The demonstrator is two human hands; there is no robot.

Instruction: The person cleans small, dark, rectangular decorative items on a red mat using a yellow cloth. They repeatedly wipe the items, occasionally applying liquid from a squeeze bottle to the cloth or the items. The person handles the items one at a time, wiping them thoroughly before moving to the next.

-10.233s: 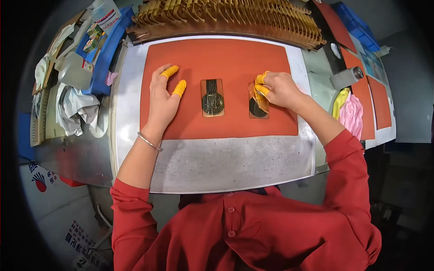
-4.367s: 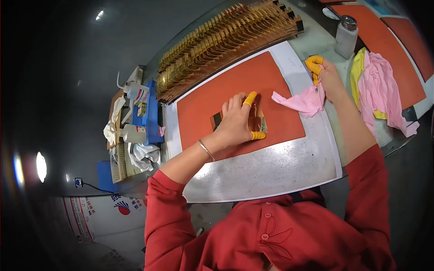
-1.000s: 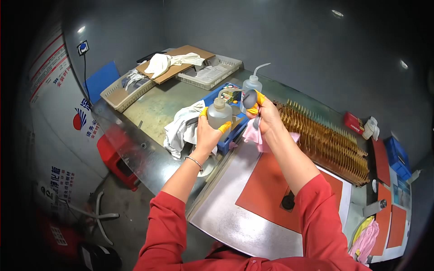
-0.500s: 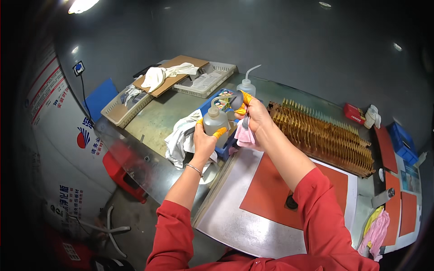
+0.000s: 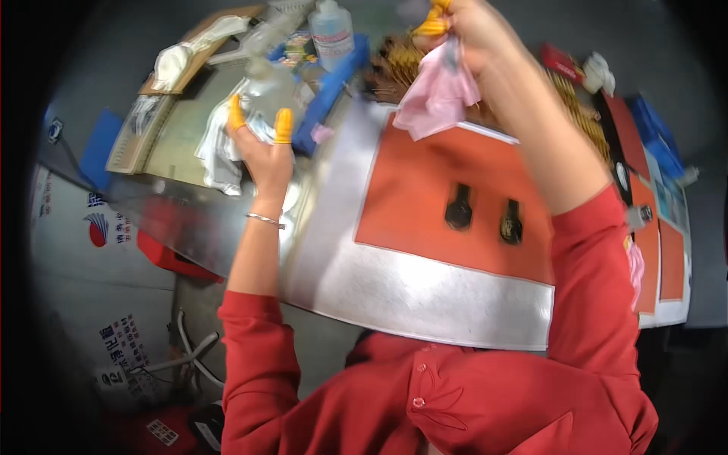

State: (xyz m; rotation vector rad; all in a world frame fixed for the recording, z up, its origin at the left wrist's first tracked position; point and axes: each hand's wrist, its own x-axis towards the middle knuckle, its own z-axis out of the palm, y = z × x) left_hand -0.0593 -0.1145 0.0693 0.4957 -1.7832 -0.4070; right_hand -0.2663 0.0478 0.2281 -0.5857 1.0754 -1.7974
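My left hand, with yellow finger cots on thumb and finger, is open with its fingers spread. Just beyond its fingertips stands a blurred translucent squeeze bottle, and a crumpled white cloth lies beside it. My right hand, raised at the far right of centre, is closed on a hanging pink cloth. A dark grey thing shows smeared at its yellow-tipped fingers, at the picture's top edge. Two dark pieces, each with a rounded end and a narrow stem, lie on the orange mat.
A second squeeze bottle stands in or by a blue tray. Rows of brass-coloured fins stand beyond the mat. Baskets and cardboard with white cloths are at far left. A red stool sits below the table edge.
My left hand has let go of the squeeze bottle. My right hand has moved away to the right with the pink cloth. The view has turned, showing both dark pieces on the mat.
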